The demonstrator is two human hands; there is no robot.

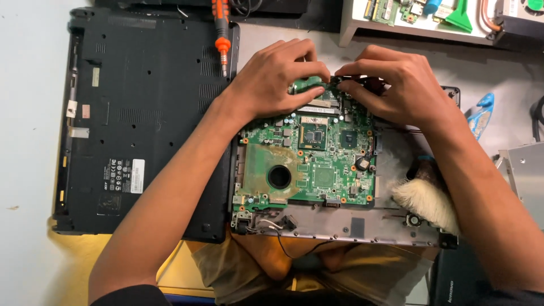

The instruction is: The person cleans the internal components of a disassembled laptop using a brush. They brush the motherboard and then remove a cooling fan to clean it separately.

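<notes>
Seen from a head-worn camera, a person's left hand point(277, 85) and right hand point(391, 85) meet over the far edge of a green laptop motherboard point(309, 161) that sits in a grey, opened laptop chassis point(340, 226) on a pale worktable point(28, 141). The left hand's fingers are curled, thumb and fingertips pinched on a small green circuit module point(307, 85) that stands at the board's far edge; the right hand is likewise curled nearly closed, its fingertips pressing at the module's right end, where a small dark part shows, though what exactly they grip cannot be told. The two hands all but touch above the module. To the left of the board lies a black plastic laptop bottom cover point(141, 119), underside up, with an orange-and-black screwdriver point(221, 34) resting across its far right corner. A white, fluffy brush point(425, 198) lies on the chassis by the right forearm. At the far right of the table sit a shallow pale tray of green circuit boards and a green plastic pry tool point(419, 20), and nearer, a blue plastic pry tool point(481, 113).
</notes>
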